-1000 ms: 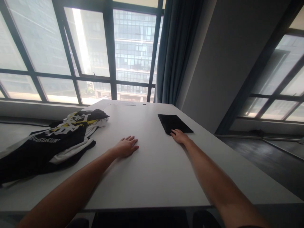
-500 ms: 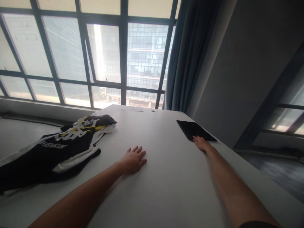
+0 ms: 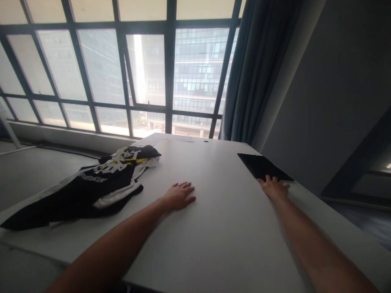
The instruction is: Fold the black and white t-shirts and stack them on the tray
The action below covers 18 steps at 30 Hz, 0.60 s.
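My left hand [image 3: 179, 196] lies palm down on the white table [image 3: 214, 236], its fingers stretched out and nothing in them. To its left is a heap of black and white clothing [image 3: 113, 183] with white lettering and yellow patches. My right hand [image 3: 274, 188] is at the near edge of a flat black rectangular item [image 3: 264, 167], fingers spread and the tips touching or just over that edge. Whether the item is a folder, a pad or a closed laptop, I cannot tell. It lies flat near the table's right side.
Large windows [image 3: 100, 73] with dark frames stand behind the table, one pane tilted ajar. A blue-grey curtain [image 3: 253, 73] hangs at the back right beside a dark wall [image 3: 336, 93]. A small dark round spot [image 3: 206, 141] marks the table's far end.
My view has turned a little left, so everything sits further right. My right hand's fingers have spread wider at the black item's near edge. My left hand stays flat on the table.
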Each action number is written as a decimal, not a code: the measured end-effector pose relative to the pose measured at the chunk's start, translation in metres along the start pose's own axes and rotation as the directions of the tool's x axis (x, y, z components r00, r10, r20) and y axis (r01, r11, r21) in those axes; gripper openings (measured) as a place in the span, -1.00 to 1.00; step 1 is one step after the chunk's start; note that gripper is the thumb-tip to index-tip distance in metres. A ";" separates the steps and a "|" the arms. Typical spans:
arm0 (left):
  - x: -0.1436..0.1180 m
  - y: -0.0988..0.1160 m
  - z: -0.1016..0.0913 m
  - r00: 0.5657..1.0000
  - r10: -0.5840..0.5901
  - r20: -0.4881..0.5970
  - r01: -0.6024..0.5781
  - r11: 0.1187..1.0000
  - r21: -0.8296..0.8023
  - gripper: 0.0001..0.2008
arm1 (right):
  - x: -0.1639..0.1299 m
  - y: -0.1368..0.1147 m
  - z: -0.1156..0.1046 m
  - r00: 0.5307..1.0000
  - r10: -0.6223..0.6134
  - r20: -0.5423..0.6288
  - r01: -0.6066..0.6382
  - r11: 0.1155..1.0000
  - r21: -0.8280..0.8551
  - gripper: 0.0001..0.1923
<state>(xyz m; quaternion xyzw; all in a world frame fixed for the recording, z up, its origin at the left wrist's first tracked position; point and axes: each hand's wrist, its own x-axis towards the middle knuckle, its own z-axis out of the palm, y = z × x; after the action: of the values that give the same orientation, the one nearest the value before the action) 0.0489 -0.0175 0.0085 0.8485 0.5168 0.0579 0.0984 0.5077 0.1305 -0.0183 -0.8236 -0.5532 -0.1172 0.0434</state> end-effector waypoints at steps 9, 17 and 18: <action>0.031 -0.095 -0.031 0.852 -0.429 -0.300 0.499 0.839 0.217 -0.40 | -0.048 -0.036 -0.013 0.971 -0.063 0.231 0.045 0.996 0.079 -0.39; -0.017 -0.168 -0.085 0.485 -0.710 -0.510 0.813 0.581 -0.035 -0.50 | -0.051 -0.050 -0.015 0.975 0.011 0.223 -0.025 0.998 0.061 -0.41; -0.022 -0.170 -0.093 0.534 -0.695 -0.482 0.781 0.623 -0.032 -0.51 | -0.051 -0.050 -0.015 0.976 0.013 0.216 -0.027 0.998 0.062 -0.41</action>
<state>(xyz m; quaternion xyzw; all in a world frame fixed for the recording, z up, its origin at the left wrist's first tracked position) -0.1268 0.0489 0.0601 0.5157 0.8378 0.1559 -0.0888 0.4413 0.1008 -0.0194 -0.8352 -0.5498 -0.0091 0.0108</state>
